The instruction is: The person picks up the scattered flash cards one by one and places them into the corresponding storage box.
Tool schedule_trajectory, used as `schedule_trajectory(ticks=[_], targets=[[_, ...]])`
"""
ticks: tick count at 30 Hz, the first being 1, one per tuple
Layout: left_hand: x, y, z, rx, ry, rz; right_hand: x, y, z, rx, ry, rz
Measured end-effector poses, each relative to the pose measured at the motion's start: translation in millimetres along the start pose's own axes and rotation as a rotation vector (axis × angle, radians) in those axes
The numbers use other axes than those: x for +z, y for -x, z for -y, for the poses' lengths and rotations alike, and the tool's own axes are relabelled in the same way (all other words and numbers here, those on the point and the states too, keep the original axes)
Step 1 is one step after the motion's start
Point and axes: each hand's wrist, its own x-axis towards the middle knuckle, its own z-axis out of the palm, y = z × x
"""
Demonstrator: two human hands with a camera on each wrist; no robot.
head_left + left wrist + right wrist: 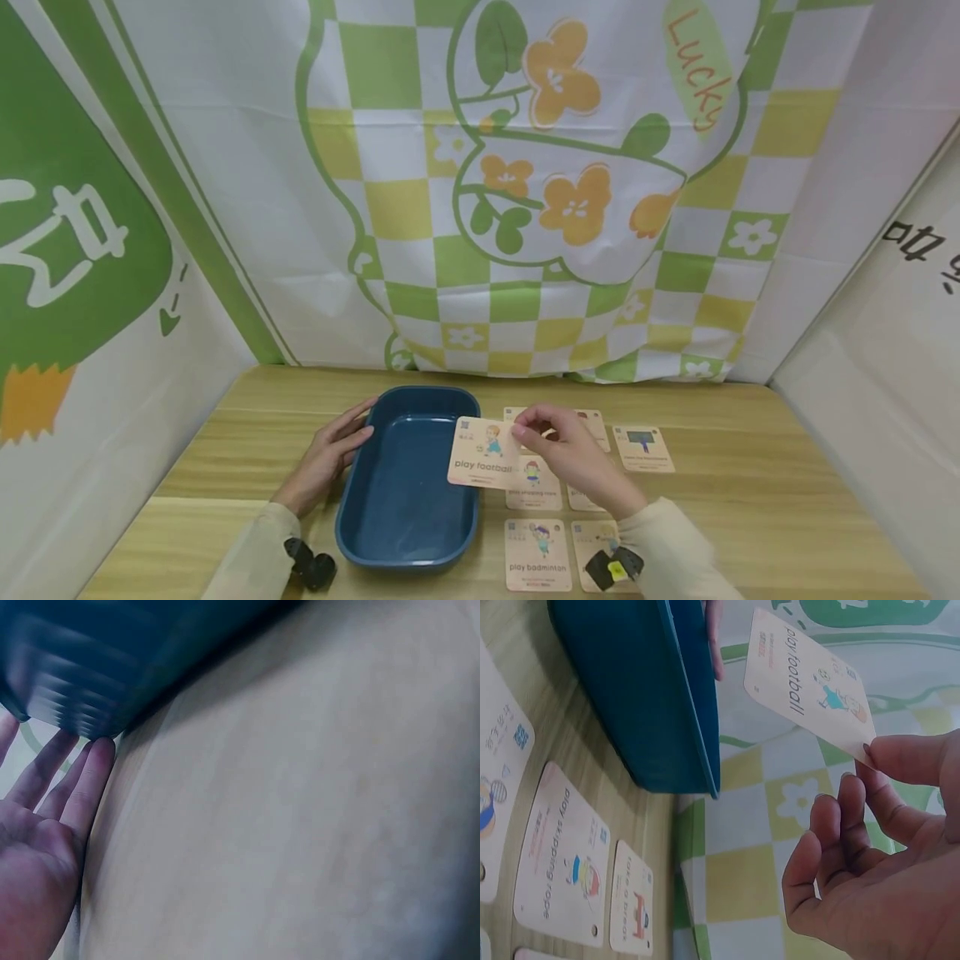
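The right hand [576, 457] pinched the "play football" card [480, 457] between thumb and forefinger, above the right rim of the blue tray [408, 508]. The left hand [326, 458], fingers straight and slightly spread, touched the tray's left side. Other picture cards [537, 560] lay on the right of the table [765, 508].

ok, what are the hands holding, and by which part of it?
Right hand: football card, pinched at its top-right corner. Left hand rests against the tray, fingertips on its outer side, not gripping.
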Motion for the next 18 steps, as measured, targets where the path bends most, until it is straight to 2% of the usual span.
schedule_trajectory(ticks=[6, 10, 18], targets=[[-0.5, -0.8, 1.0, 0.0, 0.009, 0.002, 11.0, -4.5, 3.2, 0.015, -0.041, 0.025], [-0.5, -0.9, 1.2, 0.001, 0.009, 0.002, 17.2, -7.3, 3.6, 0.004, -0.028, 0.03], [0.8, -0.3, -0.1, -0.013, -0.021, -0.016, 30.0, -11.3, 6.0, 0.032, -0.042, 0.018]])
